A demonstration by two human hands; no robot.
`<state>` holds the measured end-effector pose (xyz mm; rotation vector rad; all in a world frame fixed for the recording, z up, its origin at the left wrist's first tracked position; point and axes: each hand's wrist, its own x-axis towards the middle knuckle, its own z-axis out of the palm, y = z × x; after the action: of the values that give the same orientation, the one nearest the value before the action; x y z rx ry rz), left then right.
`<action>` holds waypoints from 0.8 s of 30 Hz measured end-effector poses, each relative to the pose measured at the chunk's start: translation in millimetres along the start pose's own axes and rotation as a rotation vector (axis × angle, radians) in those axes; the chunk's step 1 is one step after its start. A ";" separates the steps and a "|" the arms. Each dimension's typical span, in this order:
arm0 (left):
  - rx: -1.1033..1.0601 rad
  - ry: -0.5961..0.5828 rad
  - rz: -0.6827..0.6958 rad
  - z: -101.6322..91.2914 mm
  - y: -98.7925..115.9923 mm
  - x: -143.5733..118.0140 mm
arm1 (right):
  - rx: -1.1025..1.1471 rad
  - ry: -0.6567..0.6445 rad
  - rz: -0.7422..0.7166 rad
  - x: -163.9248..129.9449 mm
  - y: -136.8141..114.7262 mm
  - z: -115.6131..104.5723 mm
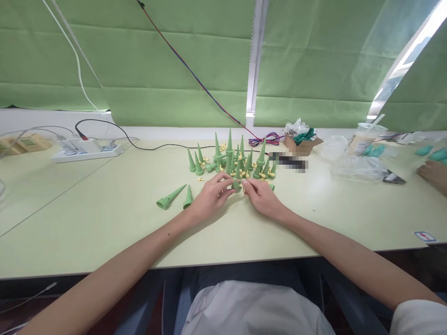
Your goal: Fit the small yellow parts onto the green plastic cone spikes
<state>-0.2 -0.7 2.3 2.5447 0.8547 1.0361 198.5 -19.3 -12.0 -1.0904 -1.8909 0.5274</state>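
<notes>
Left hand (209,197): pinching one green cone (236,184) at the fingers, steadying it low over the table (104,218).
Right hand (261,197): closing fingers on the same cone (likely pressing a part in).
Lying cones (170,197): resting aside, left.
Cone cluster (230,160): standing upright beyond, yellow pieces (244,173) scattering among them.

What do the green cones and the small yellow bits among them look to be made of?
Green cones: probably moulded plastic, matte, uniform colour, each with a collar at the wide end. Small yellow bits: likely plastic too, but too small to be sure. The left hand and right hand meet on one small green piece.
</notes>
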 end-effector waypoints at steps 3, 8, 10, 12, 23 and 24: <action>-0.040 0.036 -0.081 0.9 3.3 0.3 | 0.001 0.024 -0.003 0.5 -0.5 0.2; -0.152 0.083 -0.299 -2.3 11.8 2.7 | 0.032 0.069 0.012 0.5 0.3 -1.9; -0.239 0.043 -0.379 -3.9 13.8 3.6 | 0.050 0.070 0.007 0.5 0.4 -2.7; -0.331 -0.005 -0.422 -4.5 14.3 4.0 | 0.054 0.070 -0.004 0.6 0.1 -3.2; -0.569 -0.159 -0.504 -4.3 11.5 1.5 | 0.003 0.029 -0.066 0.2 0.7 -4.6; -0.575 -0.162 -0.504 -4.4 11.5 1.5 | 0.002 0.026 -0.064 -0.1 1.3 -4.3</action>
<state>2.3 -8.8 11.4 1.7817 0.9205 0.7589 202.7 -19.0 -10.6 -1.0274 -1.8954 0.4772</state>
